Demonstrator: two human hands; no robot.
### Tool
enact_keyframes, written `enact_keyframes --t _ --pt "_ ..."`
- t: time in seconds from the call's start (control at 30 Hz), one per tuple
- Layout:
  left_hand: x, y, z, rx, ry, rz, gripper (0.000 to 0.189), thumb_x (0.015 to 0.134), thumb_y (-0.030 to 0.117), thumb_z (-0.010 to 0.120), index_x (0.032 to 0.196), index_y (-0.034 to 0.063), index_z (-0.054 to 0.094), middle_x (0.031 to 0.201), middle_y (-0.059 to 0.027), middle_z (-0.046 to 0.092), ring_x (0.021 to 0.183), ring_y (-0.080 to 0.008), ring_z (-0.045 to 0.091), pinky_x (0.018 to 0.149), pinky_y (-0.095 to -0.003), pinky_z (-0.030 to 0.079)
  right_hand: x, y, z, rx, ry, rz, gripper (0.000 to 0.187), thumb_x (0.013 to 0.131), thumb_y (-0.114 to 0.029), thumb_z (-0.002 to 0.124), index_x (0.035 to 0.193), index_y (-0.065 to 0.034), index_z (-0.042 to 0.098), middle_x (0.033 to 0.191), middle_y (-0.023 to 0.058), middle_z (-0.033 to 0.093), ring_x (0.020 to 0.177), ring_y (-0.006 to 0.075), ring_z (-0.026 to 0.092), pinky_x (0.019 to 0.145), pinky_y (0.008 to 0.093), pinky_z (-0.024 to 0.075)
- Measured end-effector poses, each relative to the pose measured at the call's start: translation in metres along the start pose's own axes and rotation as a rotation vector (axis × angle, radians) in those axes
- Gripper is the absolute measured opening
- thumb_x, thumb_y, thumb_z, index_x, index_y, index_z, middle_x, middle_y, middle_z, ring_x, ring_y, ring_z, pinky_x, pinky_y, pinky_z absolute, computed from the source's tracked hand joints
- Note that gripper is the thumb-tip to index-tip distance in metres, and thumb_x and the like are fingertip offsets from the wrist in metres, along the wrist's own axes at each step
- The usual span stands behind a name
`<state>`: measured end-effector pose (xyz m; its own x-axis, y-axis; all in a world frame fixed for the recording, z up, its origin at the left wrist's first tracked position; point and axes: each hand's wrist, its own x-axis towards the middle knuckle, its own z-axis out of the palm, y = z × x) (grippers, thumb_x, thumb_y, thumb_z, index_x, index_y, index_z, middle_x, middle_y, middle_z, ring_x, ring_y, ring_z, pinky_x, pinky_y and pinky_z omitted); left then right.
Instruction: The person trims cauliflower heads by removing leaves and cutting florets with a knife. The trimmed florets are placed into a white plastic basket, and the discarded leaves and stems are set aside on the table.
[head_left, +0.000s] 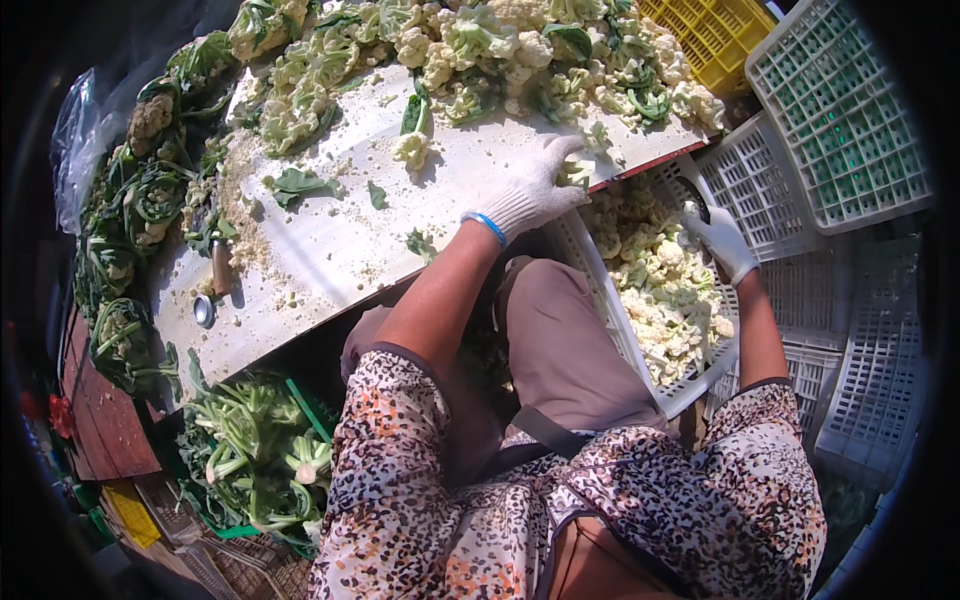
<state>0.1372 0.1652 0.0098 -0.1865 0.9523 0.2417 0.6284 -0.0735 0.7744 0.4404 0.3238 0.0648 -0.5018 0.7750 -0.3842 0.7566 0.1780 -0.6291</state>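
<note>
My left hand (529, 186), in a white knit glove with a blue cuff edge, grips a pale cauliflower piece (576, 174) at the right edge of the white tabletop (352, 251). Lower right, my right hand (726, 241) wears a white glove too. Its fingers close on a dark curved tool (696, 198), perhaps a knife, held over a white plastic crate (624, 330). Cut cauliflower florets (671, 300) lie heaped inside that crate, which stands beside my right leg. Larger cauliflower pieces (472, 45) with leaves are piled along the table's far side.
A wooden-handled tool (221, 268) and a round metal lid (203, 310) lie on the table's left. Leafy trimmings (255, 427) fill a green crate (306, 405) below. White crates (840, 112) and a yellow crate (709, 34) stand at right. Leafy cauliflower heads (154, 191) line the left edge.
</note>
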Motion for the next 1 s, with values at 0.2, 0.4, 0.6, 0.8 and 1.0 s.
enact_keyframes --t 0.2,0.4,0.6,0.8,1.0 --pt "0.006 -0.002 -0.040 0.491 0.143 -0.174 0.061 0.075 0.031 0.077 0.130 0.0137 0.058 0.135 -0.0221 0.051 0.124 -0.0409 0.051 0.102 -0.0503 0.046 0.041 0.050 0.029 -0.160 0.369 -0.150 0.040 0.087 -0.026 0.069 0.118 -0.0003 0.067 0.114 0.0193 0.070 0.109 0.0338 0.066 0.095 0.0393 0.0493" --pt "-0.019 -0.045 -0.101 0.804 0.257 -0.708 0.036 0.078 0.028 0.075 0.110 0.0147 0.067 0.118 -0.0179 0.061 0.113 -0.0388 0.058 0.092 -0.0505 0.050 0.118 -0.154 0.098 0.086 0.385 -0.670 0.047 0.087 -0.031 0.072 0.124 -0.0045 0.065 0.116 0.0175 0.067 0.108 0.0353 0.066 0.094 0.0401 0.0505" --pt "-0.036 -0.080 -0.101 0.573 0.334 -0.633 0.032 0.082 0.024 0.074 0.109 0.0087 0.068 0.096 -0.0187 0.070 0.093 -0.0352 0.068 0.085 -0.0438 0.053 0.182 -0.278 0.135 -0.565 0.337 -0.504 0.050 0.083 -0.034 0.068 0.127 -0.0110 0.062 0.128 0.0197 0.057 0.113 0.0359 0.064 0.096 0.0453 0.0526" --pt "-0.029 -0.059 -0.101 -0.133 0.613 -0.619 0.052 0.082 0.026 0.078 0.122 -0.0020 0.063 0.096 -0.0119 0.072 0.086 -0.0184 0.069 0.075 -0.0324 0.055 0.181 -0.238 0.113 -0.076 0.249 -0.563 0.041 0.079 -0.025 0.073 0.114 -0.0041 0.069 0.098 0.0191 0.072 0.093 0.0380 0.071 0.084 0.0465 0.0550" --pt "0.006 -0.011 -0.036 -0.864 0.324 -0.430 0.042 0.095 0.024 0.071 0.124 -0.0030 0.057 0.094 -0.0043 0.064 0.080 -0.0116 0.062 0.074 -0.0259 0.055 0.077 -0.147 0.061 0.695 0.172 -0.277 0.031 0.083 -0.012 0.073 0.112 -0.0007 0.070 0.075 0.0008 0.066 0.056 0.0075 0.057 0.050 0.0243 0.0471"
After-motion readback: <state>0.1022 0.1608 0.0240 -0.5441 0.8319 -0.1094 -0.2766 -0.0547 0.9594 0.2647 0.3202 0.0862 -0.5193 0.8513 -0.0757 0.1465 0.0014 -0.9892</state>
